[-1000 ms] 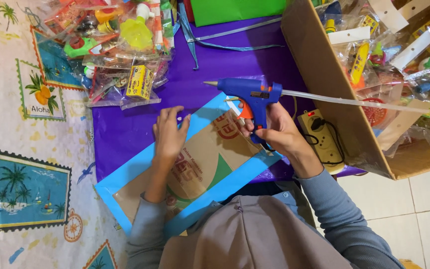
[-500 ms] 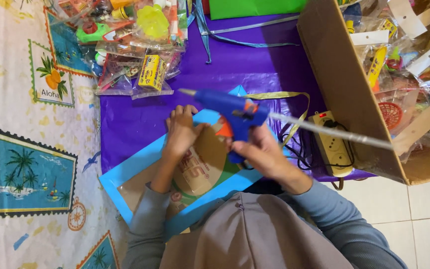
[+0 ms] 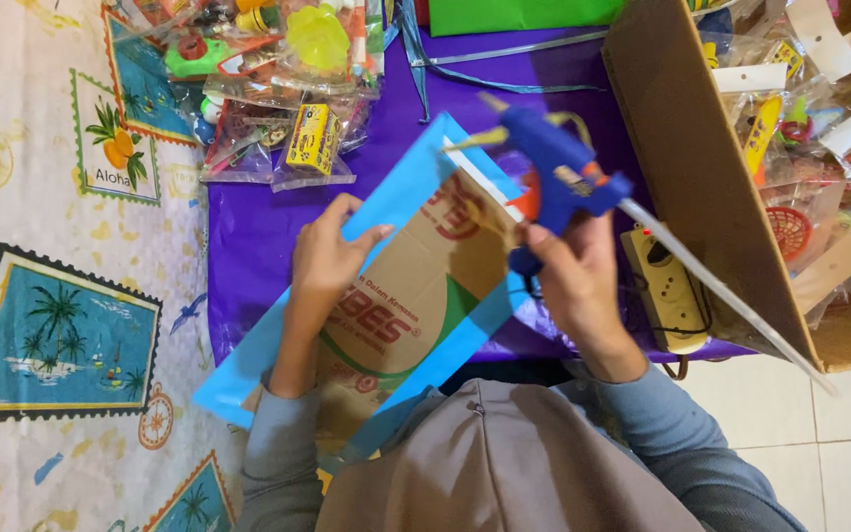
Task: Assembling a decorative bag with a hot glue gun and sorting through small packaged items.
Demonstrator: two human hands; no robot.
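Note:
My right hand (image 3: 568, 286) grips a blue hot glue gun (image 3: 556, 167) with a long clear glue stick (image 3: 721, 291) sticking out behind it; its nozzle points left over the far end of a brown cardboard piece (image 3: 416, 296). The cardboard lies on a light blue paper sheet (image 3: 401, 192) whose edges frame it. My left hand (image 3: 325, 261) presses on the blue sheet's left edge beside the cardboard. All this rests on a purple sheet (image 3: 248, 236) over a patterned tablecloth.
Bags of small plastic toys (image 3: 278, 69) lie at the back left. A large open cardboard box (image 3: 701, 177) full of packaged toys stands on the right. A beige power strip (image 3: 667, 291) with a cable sits beside it. Green paper (image 3: 514, 15) lies at the back.
The glue gun has swung round and tilted, its nozzle now aiming at the cardboard's far end. The blue sheet and cardboard have turned to lie more diagonally, and my left hand shifted onto the left edge.

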